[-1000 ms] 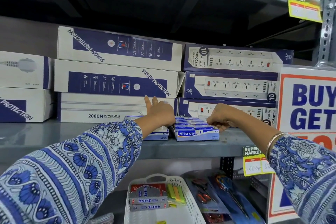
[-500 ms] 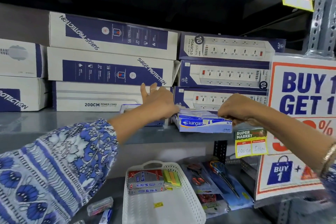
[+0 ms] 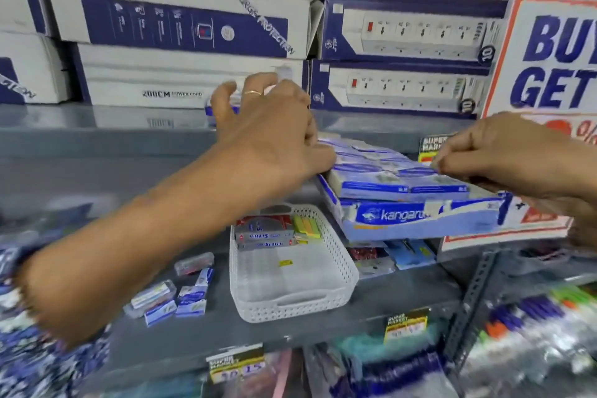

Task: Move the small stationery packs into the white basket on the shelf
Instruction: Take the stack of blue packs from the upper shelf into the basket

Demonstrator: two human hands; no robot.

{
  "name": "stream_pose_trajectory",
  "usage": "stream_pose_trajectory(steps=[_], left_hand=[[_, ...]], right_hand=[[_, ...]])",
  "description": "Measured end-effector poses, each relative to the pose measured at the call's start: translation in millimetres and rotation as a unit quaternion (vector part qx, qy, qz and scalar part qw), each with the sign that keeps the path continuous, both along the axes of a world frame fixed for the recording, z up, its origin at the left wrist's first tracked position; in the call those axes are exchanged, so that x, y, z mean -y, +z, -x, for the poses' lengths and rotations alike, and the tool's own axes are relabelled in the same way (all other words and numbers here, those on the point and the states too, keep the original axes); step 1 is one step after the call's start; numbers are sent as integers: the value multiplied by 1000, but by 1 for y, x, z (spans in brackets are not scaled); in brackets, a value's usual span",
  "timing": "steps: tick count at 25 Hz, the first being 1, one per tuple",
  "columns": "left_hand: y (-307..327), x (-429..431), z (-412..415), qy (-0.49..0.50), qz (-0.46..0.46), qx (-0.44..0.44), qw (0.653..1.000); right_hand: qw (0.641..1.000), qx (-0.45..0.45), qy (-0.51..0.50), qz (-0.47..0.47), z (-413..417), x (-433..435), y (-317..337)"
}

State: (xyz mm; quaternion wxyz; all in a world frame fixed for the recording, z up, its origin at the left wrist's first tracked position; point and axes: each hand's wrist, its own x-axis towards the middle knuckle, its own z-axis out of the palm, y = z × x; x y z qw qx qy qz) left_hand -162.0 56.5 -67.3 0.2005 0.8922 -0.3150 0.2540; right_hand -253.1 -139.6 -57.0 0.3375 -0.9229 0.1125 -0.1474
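Grey metal shelving (image 3: 97,136) fills the view, its upper level stacked with white and navy boxes of power strips (image 3: 407,32). Both hands hold a blue "kangaro" carton (image 3: 420,216) out in front of that upper shelf, tilted so its open top faces the camera. Small blue and white stationery packs (image 3: 397,178) lie in rows inside it.

At the carton's 9 o'clock end, the left hand (image 3: 271,142) has its thumb on the near corner and its fingers curled over the far side; a ring shows on one finger. Further blue packs (image 3: 223,108) peek out behind those fingers, on the upper shelf. At the 3 o'clock end, the right hand (image 3: 504,155) is bunched, fingertips pressed to the edge of the top row of packs. Whether it pinches one pack or only steadies the carton is not clear through the blur.

Below, at 6 o'clock from the carton, the white basket (image 3: 290,307) sits on the lower shelf. At its far end lie red and silver staple boxes (image 3: 263,233) and yellow-green sticky notes (image 3: 308,226); the rest of its floor is bare. Toward 8 o'clock from the basket, a few loose small packs (image 3: 174,297) are scattered on the same shelf. A red, white and blue "BUY GET" sign (image 3: 549,58) stands at 2 o'clock.
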Motion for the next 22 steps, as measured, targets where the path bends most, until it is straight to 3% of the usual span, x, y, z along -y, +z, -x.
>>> stream_pose_trajectory(steps=[4,10,16,22], left_hand=[[-41,-3,11,5,-23,21,1000],[-110,19,-32,59,-65,-53,995],[-191,55,-109,151,-117,-21,981],[-246,81,-165,164,-175,-58,969]], right_hand=[[998,-27,22,-58,-1,7,-36],[995,-65,-13,-77,-49,18,-101],[997,-78,-27,8,-147,40,-172],[990,-116,-21,78,-220,53,-230]])
